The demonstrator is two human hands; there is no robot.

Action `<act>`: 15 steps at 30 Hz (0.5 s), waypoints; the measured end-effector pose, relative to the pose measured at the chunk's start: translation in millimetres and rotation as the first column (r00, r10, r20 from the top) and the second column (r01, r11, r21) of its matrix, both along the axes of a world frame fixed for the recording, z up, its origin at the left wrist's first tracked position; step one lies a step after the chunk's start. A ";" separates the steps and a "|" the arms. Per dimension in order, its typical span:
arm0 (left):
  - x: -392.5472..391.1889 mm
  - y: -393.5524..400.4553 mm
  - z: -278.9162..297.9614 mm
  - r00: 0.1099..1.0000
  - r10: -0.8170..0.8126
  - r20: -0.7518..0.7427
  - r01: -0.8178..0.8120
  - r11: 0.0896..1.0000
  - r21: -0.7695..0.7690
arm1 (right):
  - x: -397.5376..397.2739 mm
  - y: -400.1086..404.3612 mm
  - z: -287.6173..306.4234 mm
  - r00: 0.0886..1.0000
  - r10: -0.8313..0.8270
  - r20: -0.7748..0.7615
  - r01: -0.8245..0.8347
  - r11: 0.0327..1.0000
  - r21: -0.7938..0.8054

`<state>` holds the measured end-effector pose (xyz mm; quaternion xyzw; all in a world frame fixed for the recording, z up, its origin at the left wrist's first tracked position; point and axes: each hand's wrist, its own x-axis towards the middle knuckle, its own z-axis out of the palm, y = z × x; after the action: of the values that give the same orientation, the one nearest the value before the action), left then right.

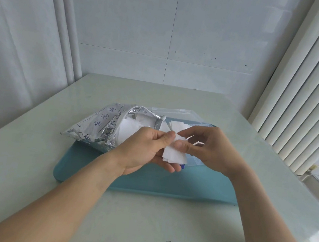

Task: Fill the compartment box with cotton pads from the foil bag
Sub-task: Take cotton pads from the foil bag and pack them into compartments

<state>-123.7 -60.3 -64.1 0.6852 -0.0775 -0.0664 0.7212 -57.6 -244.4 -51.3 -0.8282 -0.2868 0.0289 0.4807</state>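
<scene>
A silver foil bag (pixel 101 125) lies open on the left of a teal mat (pixel 167 184), with white cotton pads (pixel 131 126) showing in its mouth. Behind my hands sits a clear plastic compartment box (pixel 177 114) with its lid open; a white pad (pixel 179 125) lies in it. My left hand (pixel 147 149) holds a small stack of white cotton pads (pixel 174 155) between thumb and fingers. My right hand (pixel 209 147) pinches the top of the same stack with thumb and forefinger. Most of the box is hidden by my hands.
The mat rests on a pale green glass table (pixel 141 229). A tiled wall stands behind, a curtain on the left and vertical blinds (pixel 308 99) on the right by a window sill.
</scene>
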 end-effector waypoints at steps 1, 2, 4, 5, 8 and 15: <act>0.3 -0.7 0.3 1.000 0.018 0.000 -0.018 1.000 -0.013 | 0.6 -0.3 0.0 1.000 0.018 -0.008 -0.017 1.000 0.010; 0.5 -1.6 0.4 0.999 0.034 -0.010 -0.034 0.999 -0.031 | 0.7 -0.3 0.6 0.999 0.034 -0.007 -0.033 0.998 0.048; 0.4 -3.4 1.3 0.996 0.078 -0.040 -0.081 0.995 -0.066 | 1.1 -1.7 2.4 0.999 0.016 -0.038 -0.008 0.983 0.183; 0.6 -3.7 1.6 0.992 0.125 -0.032 -0.127 0.990 -0.059 | 2.2 -3.0 4.3 0.997 -0.023 -0.079 0.044 0.961 0.273; 4.9 -1.2 -0.5 0.922 0.313 0.230 -0.344 0.933 0.108 | 19.2 -18.2 16.7 0.958 -0.249 -0.146 0.288 0.858 0.426; 15.2 -1.3 -25.2 0.714 0.012 0.700 -0.487 0.727 0.484 | 81.0 -23.3 31.7 0.915 -0.399 -0.055 0.392 0.914 -0.108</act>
<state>-108.5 -61.6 -89.3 0.8696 -0.1969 0.2601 0.3706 23.4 -267.7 -19.6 -0.8891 -0.0930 -0.0242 0.4475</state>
